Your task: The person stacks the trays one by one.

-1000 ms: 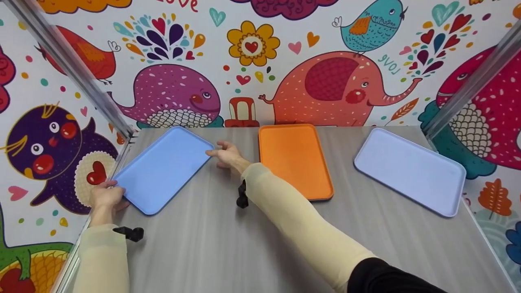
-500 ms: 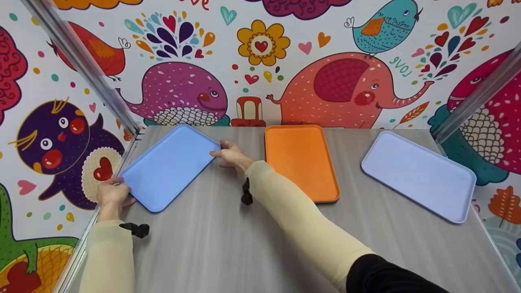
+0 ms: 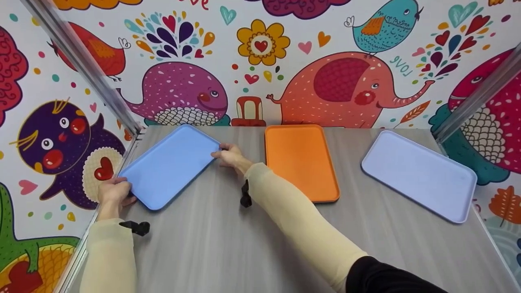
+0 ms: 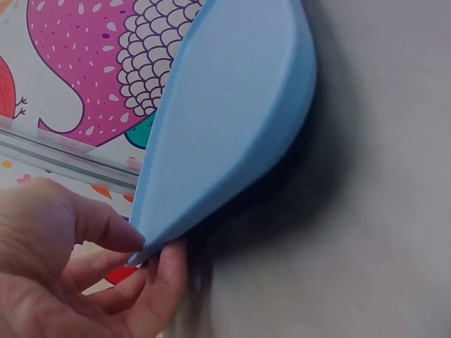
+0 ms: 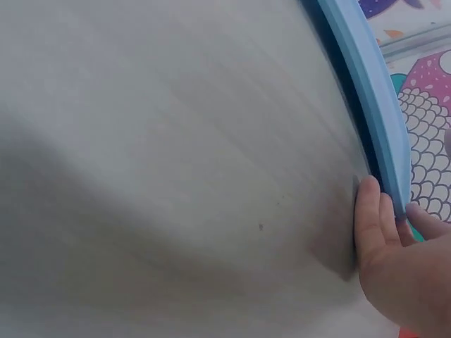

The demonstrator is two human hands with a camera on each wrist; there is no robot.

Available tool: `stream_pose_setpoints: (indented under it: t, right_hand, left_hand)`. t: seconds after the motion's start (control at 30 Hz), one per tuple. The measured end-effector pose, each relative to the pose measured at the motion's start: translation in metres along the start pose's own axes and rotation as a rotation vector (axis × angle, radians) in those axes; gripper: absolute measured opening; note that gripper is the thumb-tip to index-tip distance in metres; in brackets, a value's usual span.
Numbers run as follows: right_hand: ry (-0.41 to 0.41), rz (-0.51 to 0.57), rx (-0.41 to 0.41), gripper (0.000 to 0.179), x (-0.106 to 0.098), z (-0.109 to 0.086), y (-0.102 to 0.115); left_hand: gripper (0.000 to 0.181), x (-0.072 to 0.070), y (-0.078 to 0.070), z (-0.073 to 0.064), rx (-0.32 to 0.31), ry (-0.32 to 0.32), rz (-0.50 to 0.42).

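Over at the lower left of the frame, the left hand (image 3: 113,194) pinches the near corner of the blue tray (image 3: 171,165), thumb on top of the rim and fingers (image 4: 163,278) curled under it, as the left wrist view shows; that grip looks meant to get beneath the edge, since the corner there stands a little off the grey surface (image 3: 252,244) with a shadow below it. Lying slantwise at the left of the surface, the tray runs from that hand up toward the back wall. At its opposite corner, left of centre, the right hand (image 3: 230,156) clasps the rim the same way, thumb above and fingers (image 5: 370,218) tucked below, so the tray is caught at two diagonal corners, likely to keep it level and steady. Just right of that hand an orange tray (image 3: 300,160) lies flat and apart from it, and at the far right a pale lilac tray (image 3: 419,175) lies angled, well clear of both hands
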State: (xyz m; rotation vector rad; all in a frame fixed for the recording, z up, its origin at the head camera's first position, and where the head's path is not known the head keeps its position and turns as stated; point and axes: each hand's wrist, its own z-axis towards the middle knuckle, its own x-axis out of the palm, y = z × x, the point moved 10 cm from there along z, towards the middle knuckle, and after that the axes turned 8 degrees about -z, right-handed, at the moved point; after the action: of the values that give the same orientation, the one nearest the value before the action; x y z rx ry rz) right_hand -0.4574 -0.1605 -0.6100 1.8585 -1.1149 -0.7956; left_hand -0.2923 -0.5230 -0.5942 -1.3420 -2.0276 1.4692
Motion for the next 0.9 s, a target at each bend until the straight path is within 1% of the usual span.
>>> stream_pose_setpoints:
  t: [0.1,0.2,0.37,0.47,0.57,0.73,0.83,0.9]
  right_hand:
    - [-0.020,0.004,-0.032,0.071,-0.002,-0.003,-0.001]
    - [-0.040,0.003,-0.060,0.071,-0.003,-0.007,-0.001]
    - [-0.081,0.033,-0.092,0.070,-0.004,-0.014,0.001]
    - [-0.091,0.087,-0.141,0.072,-0.003,-0.021,0.006]
    - [-0.088,0.149,-0.196,0.075,-0.002,-0.030,0.013]
    - [-0.117,0.213,-0.262,0.080,-0.004,-0.050,0.023]
    - [-0.170,0.227,-0.293,0.081,-0.005,-0.064,0.025]
    - [-0.208,0.223,-0.297,0.082,-0.004,-0.073,0.023]
  left_hand:
    - [0.066,0.004,0.003,-0.003,-0.023,0.041,-0.035]
    - [0.067,0.005,0.006,-0.007,-0.028,0.064,-0.076]
    - [0.065,0.001,0.006,-0.014,-0.025,0.057,-0.132]
    - [0.061,-0.001,0.005,-0.021,-0.024,0.045,-0.166]
    - [0.055,0.000,0.001,-0.029,-0.020,0.039,-0.201]
    - [0.044,0.014,-0.010,-0.041,-0.026,0.047,-0.282]
    - [0.040,0.026,-0.016,-0.048,-0.021,0.056,-0.325]
    - [0.038,0.032,-0.019,-0.053,-0.019,0.057,-0.344]
